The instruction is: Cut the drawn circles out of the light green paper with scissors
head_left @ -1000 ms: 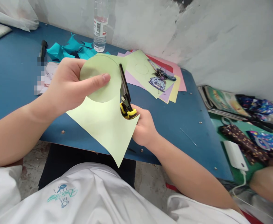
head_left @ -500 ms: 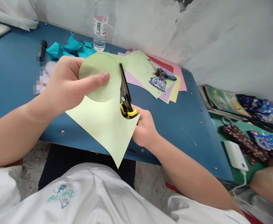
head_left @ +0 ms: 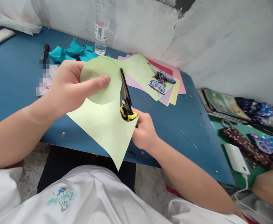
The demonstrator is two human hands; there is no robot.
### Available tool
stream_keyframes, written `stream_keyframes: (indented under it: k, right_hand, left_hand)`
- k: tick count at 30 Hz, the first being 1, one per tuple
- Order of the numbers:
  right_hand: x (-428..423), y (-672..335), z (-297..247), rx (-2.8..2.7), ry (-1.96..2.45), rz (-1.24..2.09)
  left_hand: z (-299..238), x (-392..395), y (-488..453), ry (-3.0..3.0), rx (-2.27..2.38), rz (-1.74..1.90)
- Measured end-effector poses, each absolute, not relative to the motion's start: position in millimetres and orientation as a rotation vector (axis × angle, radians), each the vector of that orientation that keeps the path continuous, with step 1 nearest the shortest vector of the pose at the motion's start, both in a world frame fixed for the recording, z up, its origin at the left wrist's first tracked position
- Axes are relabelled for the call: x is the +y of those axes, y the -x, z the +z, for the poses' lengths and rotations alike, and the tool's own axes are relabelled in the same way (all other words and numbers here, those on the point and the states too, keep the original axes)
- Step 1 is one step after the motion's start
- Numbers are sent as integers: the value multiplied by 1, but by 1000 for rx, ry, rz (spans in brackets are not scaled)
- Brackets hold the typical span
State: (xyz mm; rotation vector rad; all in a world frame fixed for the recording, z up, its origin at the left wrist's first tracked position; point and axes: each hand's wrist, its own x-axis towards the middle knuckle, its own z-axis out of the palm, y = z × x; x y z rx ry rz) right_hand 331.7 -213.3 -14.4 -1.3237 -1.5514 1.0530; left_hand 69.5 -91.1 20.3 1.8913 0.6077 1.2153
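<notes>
My left hand (head_left: 72, 85) pinches a sheet of light green paper (head_left: 106, 126), its thumb flat on a round part that is cut free along its lower and right edges. A pencil line runs on around the top of that circle. In my right hand (head_left: 145, 130) is a pair of scissors (head_left: 126, 93) with black blades and yellow-and-black handles, mostly hidden by the fingers and paper. The blades look closed or nearly so, pointing up along the circle's right edge. The cut-off part of the sheet hangs down below in a point.
Behind lie coloured paper sheets (head_left: 138, 67) with a keychain (head_left: 158, 85) on top. A water bottle (head_left: 101, 31), teal paper scraps (head_left: 68, 51) and a black marker (head_left: 45, 51) stand or lie farther back. At right are a white power bank (head_left: 236, 158) and another person's arm (head_left: 270, 189).
The view has tilted slightly, so everything sits a little lower. The scissor blades appear to have closed slightly along the circle's edge; both hands keep their hold.
</notes>
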Motion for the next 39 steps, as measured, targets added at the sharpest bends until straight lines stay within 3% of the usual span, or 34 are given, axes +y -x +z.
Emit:
stream_keyframes:
  k: [39]
  right_hand:
    - [-211, -331, -23, -1553, 1300, 1058]
  left_hand:
    - [17, -84, -73, -1946, 540, 1384]
